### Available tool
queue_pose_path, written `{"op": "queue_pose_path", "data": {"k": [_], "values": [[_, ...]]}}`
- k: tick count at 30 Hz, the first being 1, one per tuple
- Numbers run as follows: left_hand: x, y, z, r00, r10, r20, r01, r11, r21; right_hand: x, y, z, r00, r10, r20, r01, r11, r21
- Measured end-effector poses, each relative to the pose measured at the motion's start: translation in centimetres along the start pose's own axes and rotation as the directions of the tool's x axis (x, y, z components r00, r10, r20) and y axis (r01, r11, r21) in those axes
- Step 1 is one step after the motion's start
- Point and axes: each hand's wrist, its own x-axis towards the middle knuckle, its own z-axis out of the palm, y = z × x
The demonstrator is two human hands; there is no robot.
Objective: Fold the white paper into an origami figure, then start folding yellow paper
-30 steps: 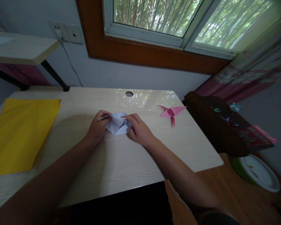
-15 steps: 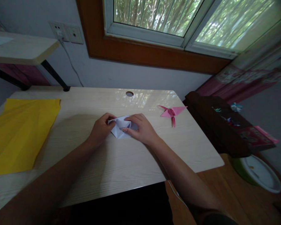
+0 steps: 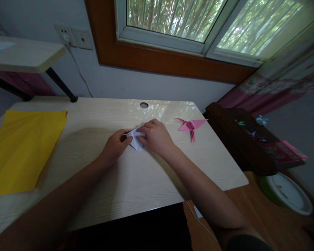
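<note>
Between my hands, over the middle of the table, is a small folded sheet of white paper (image 3: 136, 142) with creases across its face. My left hand (image 3: 117, 144) pinches its left edge, thumb in front and fingers behind. On the other side my right hand (image 3: 157, 136) grips the right part, its thumb and index finger on the folds and covering much of that side. A folded pink paper bird (image 3: 192, 126) lies on the table to the right of my right hand, touched by neither hand.
A large yellow sheet (image 3: 26, 150) lies on the left of the pale wooden table (image 3: 94, 195). A raised shelf (image 3: 28, 57) stands at the back left. The table has a cable hole (image 3: 144, 105) near its back edge. Beyond the right edge are a dark cabinet (image 3: 240, 143) and a round bin (image 3: 288, 193).
The white paper looks more closed, its open pocket pressed flatter. My right hand has shifted over more of it, and the paper has moved slightly right.
</note>
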Motion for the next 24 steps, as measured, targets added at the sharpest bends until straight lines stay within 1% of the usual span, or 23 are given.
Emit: {"op": "queue_pose_path", "data": {"k": [3,7,11,13,16,20,22,24], "values": [[0.0,0.1,0.0,1.0,-0.004,-0.022,0.004,1.0,0.015,0.6,-0.9,0.2,1.0,-0.016,0.022,0.018,0.994,-0.104],[0.0,0.2,-0.2,0.997,0.009,-0.073,-0.003,0.997,0.078,0.8,-1.5,0.7,0.999,-0.031,0.019,0.033,0.989,-0.146],[-0.2,0.3,-0.4,0.996,0.03,-0.087,-0.011,0.976,0.218,0.8,-1.8,1.3,0.997,-0.058,0.044,0.066,0.977,-0.203],[-0.2,0.3,-0.4,0.994,0.077,-0.08,-0.051,0.957,0.286,0.8,-2.0,1.6,0.995,-0.073,0.071,0.087,0.969,-0.233],[-0.2,0.1,-0.4,0.988,0.14,-0.064,-0.109,0.929,0.355,1.1,-2.4,2.0,0.992,-0.078,0.101,0.101,0.965,-0.243],[0.1,-0.2,-0.5,0.987,0.135,-0.091,-0.088,0.914,0.396,1.4,-2.3,2.3,0.991,-0.063,0.115,0.089,0.969,-0.23],[0.3,-0.3,-0.6,0.987,0.143,-0.078,-0.099,0.907,0.409,1.5,-2.1,2.4,0.991,-0.039,0.129,0.066,0.975,-0.212],[0.4,-0.2,-0.6,0.983,0.175,-0.051,-0.135,0.887,0.442,1.6,-1.9,2.5,0.989,-0.011,0.144,0.038,0.981,-0.19]]}}
